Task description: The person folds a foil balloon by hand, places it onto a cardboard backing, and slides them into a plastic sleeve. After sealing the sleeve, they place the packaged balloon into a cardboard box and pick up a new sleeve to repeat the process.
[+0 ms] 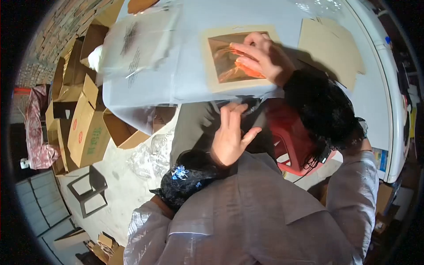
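A flat kraft-paper package [278, 37] with a dark, glossy window [221, 73] lies near the table's front edge. My right hand [263, 57] rests over the window, its fingers stretched out to the left. Bright orange patches [249, 70] show below and between those fingers. Over my lap, just below the table edge, my left hand [229, 132] is open, with its thumb spread away from the fingers. Clear plastic [251, 106] shows beside its fingertips.
Clear printed plastic bags [150, 44] lie at the table's left, kraft sheets [329, 51] at its right. Open cardboard boxes [88, 128] stand on the floor left, above a dark stool [90, 194]. A red stool [296, 145] stands under the table's right side.
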`<state>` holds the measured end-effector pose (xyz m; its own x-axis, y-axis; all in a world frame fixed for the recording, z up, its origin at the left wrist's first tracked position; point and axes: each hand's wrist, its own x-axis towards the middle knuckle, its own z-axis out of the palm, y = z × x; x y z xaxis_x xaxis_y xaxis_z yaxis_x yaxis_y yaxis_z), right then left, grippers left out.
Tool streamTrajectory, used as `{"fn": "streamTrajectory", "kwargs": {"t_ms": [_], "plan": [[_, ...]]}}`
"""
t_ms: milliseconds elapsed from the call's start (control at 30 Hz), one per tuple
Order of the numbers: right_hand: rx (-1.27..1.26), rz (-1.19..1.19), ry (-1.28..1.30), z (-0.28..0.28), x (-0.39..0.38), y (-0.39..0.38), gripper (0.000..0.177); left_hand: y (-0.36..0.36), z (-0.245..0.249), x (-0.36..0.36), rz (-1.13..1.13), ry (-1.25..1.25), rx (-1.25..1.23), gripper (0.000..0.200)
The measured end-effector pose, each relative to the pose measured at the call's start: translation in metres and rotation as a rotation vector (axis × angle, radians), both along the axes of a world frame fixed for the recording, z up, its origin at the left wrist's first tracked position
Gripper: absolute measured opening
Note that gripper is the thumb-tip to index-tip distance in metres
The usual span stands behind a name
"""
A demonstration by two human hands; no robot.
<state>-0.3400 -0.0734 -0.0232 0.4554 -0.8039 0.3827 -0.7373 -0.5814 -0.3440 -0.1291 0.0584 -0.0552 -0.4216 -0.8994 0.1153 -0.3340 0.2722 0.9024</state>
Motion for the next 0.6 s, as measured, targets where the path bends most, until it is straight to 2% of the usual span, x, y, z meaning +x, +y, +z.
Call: {"fn": "streamTrajectory", "kwargs": {"t_ms": [33, 67, 100, 133, 300, 367, 400, 433, 467, 500, 533, 567, 600], "plan": [[-0.182, 0.042, -0.021, -0.008, -0.002, -0.004, 0.034, -0.003, 0.000, -0.007, -0.010, -0.029, -0.069, 0.054], [-0.191, 0.034, -0.019, -0.011, -0.003, -0.006, 0.035, -0.004, -0.001, -0.013, -0.020, -0.060, -0.132, 0.049], [-0.192, 0.030, -0.018, -0.011, -0.001, -0.005, 0.035, -0.005, 0.000, -0.020, -0.050, 0.009, 0.052, 0.035], [-0.198, 0.029, -0.014, -0.010, -0.001, -0.005, 0.036, -0.010, -0.014, -0.025, -0.103, 0.028, -0.250, 0.025], [-0.156, 0.006, -0.049, -0.011, 0.001, -0.006, 0.036, -0.007, -0.022, 0.006, -0.465, -0.332, -0.561, 0.029], [-0.119, -0.004, -0.045, -0.012, -0.001, -0.004, 0.035, -0.006, -0.032, 0.054, -0.491, -0.341, -0.588, 0.030], [-0.103, -0.009, -0.027, -0.011, -0.001, -0.002, 0.036, -0.003, -0.048, 0.088, -0.372, -0.240, -0.450, 0.025], [-0.089, -0.014, -0.010, -0.009, -0.001, -0.001, 0.037, 0.002, -0.061, 0.126, -0.239, -0.582, -0.232, 0.028], [-0.071, -0.015, 0.004, -0.008, -0.002, -0.001, 0.038, 0.015, -0.042, 0.157, 0.104, -0.474, -0.188, 0.029], [-0.087, 0.030, 0.016, -0.008, -0.004, -0.003, 0.041, 0.025, -0.048, 0.188, 0.294, -0.528, -0.118, 0.031], [-0.006, -0.024, 0.076, 0.003, -0.001, 0.002, 0.033, 0.041, -0.068, 0.220, 0.384, -0.678, -0.009, 0.034], [0.255, -0.048, -0.194, -0.009, -0.005, -0.007, 0.027, 0.067, -0.095, 0.250, 0.393, -0.910, 0.169, 0.037], [0.474, -0.103, -0.494, -0.020, -0.009, -0.016, 0.021, 0.100, -0.125, 0.278, 0.291, -1.191, 0.391, 0.041]]}}
